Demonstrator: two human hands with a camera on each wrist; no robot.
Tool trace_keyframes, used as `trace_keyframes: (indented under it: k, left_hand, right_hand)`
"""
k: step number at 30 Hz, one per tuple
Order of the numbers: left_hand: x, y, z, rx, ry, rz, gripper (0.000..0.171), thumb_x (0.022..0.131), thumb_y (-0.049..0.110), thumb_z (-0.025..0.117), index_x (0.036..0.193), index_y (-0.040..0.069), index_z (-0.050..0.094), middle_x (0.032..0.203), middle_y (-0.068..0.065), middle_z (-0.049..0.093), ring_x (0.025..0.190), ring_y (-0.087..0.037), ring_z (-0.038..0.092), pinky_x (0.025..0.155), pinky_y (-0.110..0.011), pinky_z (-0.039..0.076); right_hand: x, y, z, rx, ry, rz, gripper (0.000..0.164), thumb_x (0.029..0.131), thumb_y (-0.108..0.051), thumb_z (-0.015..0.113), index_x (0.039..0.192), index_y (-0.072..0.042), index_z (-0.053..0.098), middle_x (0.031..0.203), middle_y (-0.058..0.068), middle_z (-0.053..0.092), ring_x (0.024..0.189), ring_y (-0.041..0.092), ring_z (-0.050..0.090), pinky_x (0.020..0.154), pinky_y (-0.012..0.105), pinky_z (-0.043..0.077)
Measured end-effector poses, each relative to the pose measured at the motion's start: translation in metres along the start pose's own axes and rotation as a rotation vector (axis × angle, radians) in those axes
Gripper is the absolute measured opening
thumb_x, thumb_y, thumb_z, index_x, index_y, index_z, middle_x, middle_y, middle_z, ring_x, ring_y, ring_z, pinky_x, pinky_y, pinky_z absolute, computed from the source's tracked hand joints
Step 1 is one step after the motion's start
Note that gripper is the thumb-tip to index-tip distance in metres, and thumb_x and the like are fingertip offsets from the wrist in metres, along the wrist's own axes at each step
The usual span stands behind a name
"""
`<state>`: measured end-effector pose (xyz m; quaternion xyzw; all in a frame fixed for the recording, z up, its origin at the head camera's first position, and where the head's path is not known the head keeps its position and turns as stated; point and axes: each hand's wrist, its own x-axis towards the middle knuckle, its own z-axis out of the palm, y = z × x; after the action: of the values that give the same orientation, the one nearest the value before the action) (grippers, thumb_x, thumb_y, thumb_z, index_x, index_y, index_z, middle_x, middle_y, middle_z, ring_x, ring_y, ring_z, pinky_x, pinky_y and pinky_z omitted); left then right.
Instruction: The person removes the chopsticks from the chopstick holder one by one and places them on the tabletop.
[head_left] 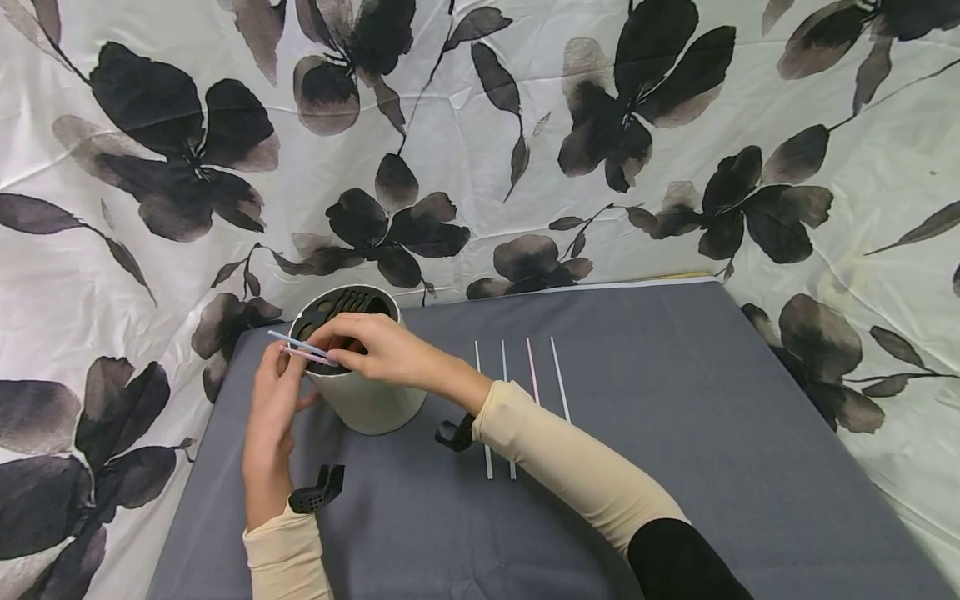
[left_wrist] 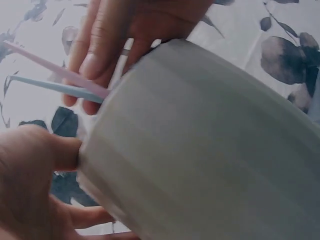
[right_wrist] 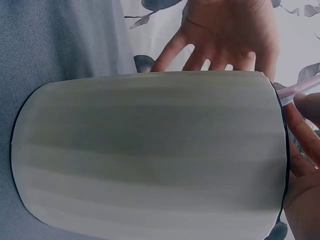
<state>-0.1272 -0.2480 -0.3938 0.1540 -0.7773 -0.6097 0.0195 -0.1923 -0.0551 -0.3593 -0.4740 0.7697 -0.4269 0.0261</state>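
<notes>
A white utensil holder [head_left: 367,400] with a black slotted insert [head_left: 352,304] stands at the back left of the table. My left hand [head_left: 272,408] rests against its left side, fingers fairly straight and spread along the wall, near the rim. Over the opening, my right hand [head_left: 382,346] pinches a blue straw [head_left: 288,338] and a pink straw [head_left: 296,352] together. Both straws lie slanted across the rim, and their outer ends stick out to the left. In the left wrist view the pink straw [left_wrist: 55,69] and blue straw [left_wrist: 55,87] spread apart. The holder hides part of both hands.
Several thin straws lie side by side on the grey cloth, including a pink straw [head_left: 532,367] and a white straw [head_left: 560,379]. My right forearm [head_left: 570,458] crosses over them. A floral curtain [head_left: 517,242] hangs behind the table [head_left: 675,400].
</notes>
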Motion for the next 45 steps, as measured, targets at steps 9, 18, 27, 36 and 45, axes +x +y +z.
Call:
trace_keyframes:
  k: [9,18,27,36,45]
  left_hand:
    - [-0.003,0.003,-0.006,0.027,-0.073,-0.010,0.056,0.109,0.048,0.044,0.151,0.013,0.033,0.172,-0.010,0.025,0.153,-0.035,0.034,0.090,-0.050,0.060]
    - [-0.001,0.001,-0.004,0.011,-0.078,-0.020,0.073,0.107,0.052,0.047,0.164,0.014,0.022,0.173,-0.011,0.022,0.153,-0.035,0.034,0.104,-0.067,0.048]
    - [0.000,0.000,-0.003,-0.002,-0.085,-0.046,0.071,0.108,0.049,0.044,0.166,0.016,0.018,0.175,-0.005,0.018,0.157,-0.029,0.029,0.108,-0.069,0.043]
    - [-0.002,0.001,-0.002,-0.011,-0.092,-0.036,0.068,0.109,0.047,0.043,0.165,0.016,0.019,0.174,-0.005,0.020,0.157,-0.026,0.026,0.109,-0.069,0.042]
    - [-0.002,0.001,-0.003,0.001,-0.099,-0.030,0.069,0.110,0.047,0.041,0.166,0.016,0.017,0.175,-0.006,0.016,0.158,-0.027,0.024,0.110,-0.070,0.041]
  right_hand:
    - [0.001,0.000,0.003,-0.019,0.016,0.020,0.020,0.103,-0.014,0.066,0.122,-0.014,0.072,0.117,-0.003,0.072,0.100,0.006,0.063,0.088,0.018,0.048]
    - [-0.001,0.001,0.004,0.143,0.106,0.073,0.018,0.105,-0.012,0.063,0.122,-0.008,0.068,0.117,0.004,0.071,0.103,0.010,0.069,0.088,0.018,0.053]
    - [-0.006,0.003,-0.003,0.316,0.290,0.086,0.022,0.106,-0.010,0.060,0.127,-0.005,0.064,0.114,0.012,0.071,0.098,0.020,0.072,0.083,0.022,0.056]
    - [-0.008,0.001,-0.018,0.591,0.513,-0.024,0.024,0.106,-0.002,0.056,0.129,0.005,0.057,0.120,0.031,0.062,0.097,0.036,0.073,0.086,0.043,0.062]
    - [-0.014,0.000,-0.033,0.820,0.693,-0.081,0.029,0.106,0.005,0.049,0.133,0.013,0.047,0.112,0.025,0.061,0.090,0.019,0.074,0.085,0.049,0.062]
